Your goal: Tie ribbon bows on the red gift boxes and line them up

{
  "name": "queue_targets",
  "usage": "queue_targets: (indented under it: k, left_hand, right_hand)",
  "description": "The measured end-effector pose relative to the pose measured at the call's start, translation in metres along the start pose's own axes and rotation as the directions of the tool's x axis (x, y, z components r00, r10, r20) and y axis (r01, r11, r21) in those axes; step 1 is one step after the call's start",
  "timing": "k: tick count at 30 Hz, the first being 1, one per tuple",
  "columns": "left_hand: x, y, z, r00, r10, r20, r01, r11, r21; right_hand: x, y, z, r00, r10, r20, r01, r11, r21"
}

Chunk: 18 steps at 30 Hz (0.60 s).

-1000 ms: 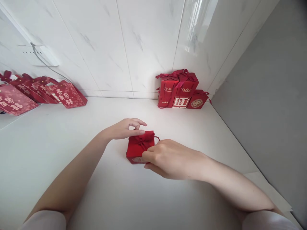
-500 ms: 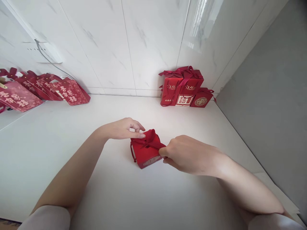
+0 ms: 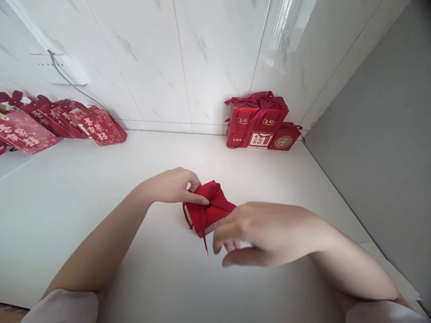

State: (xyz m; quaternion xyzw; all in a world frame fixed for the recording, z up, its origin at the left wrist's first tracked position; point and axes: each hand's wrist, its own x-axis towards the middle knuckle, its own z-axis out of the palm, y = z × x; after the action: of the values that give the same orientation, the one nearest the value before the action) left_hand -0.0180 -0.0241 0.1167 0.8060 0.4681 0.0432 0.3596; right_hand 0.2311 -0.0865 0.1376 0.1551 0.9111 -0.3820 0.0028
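A small red gift box [image 3: 206, 214] with a red ribbon on top lies on the white counter [image 3: 134, 179] in front of me. My left hand [image 3: 173, 186] pinches the ribbon at the box's far top edge, thumb pressed on it. My right hand [image 3: 266, 233] hovers just right of and in front of the box, fingers curled loosely; a loose ribbon end [image 3: 204, 237] hangs down beside them. Whether those fingers hold the ribbon is hidden.
A stack of tied red gift boxes [image 3: 261, 121] stands in the back right corner against the tiled wall. A row of flat red paper bags [image 3: 63, 125] leans at the back left. A grey panel [image 3: 377, 134] borders the counter's right edge.
My right hand came off the box's right corner and moved toward me, fingers now curled loosely. A ribbon end now dangles over the box's front. My left hand's pinch tightened.
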Motion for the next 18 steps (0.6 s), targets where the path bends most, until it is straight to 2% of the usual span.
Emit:
queue_targets:
  k: [3,6,10,12,14,18]
  left_hand:
    - [0.001,0.004,0.0,1.0,-0.003,0.003,0.003,1.0,-0.025]
    - [0.001,0.006,-0.001,0.998,0.007,0.061,-0.009,0.999,0.035]
    - [0.001,0.005,-0.003,0.99,0.024,0.141,-0.033,0.998,0.062]
    - [0.001,0.006,-0.003,0.988,0.045,0.145,-0.052,0.997,0.049]
    - [0.001,0.007,-0.004,0.987,0.056,0.153,-0.065,0.996,0.055]
    - [-0.001,0.011,-0.008,0.981,0.076,0.179,-0.086,0.995,0.051]
  right_hand:
    - [-0.012,0.013,-0.02,0.979,0.157,-0.132,-0.152,0.987,0.046]
    - [-0.012,0.032,-0.031,0.918,0.316,-0.24,-0.306,0.949,0.078]
    - [0.003,0.056,-0.032,0.823,0.397,-0.406,-0.31,0.913,0.265]
    - [0.012,0.063,-0.03,0.827,0.432,-0.36,-0.317,0.887,0.336]
    - [0.017,0.068,-0.03,0.862,0.438,-0.255,-0.33,0.866,0.375]
    - [0.018,0.072,-0.03,0.905,0.39,-0.168,-0.291,0.859,0.422]
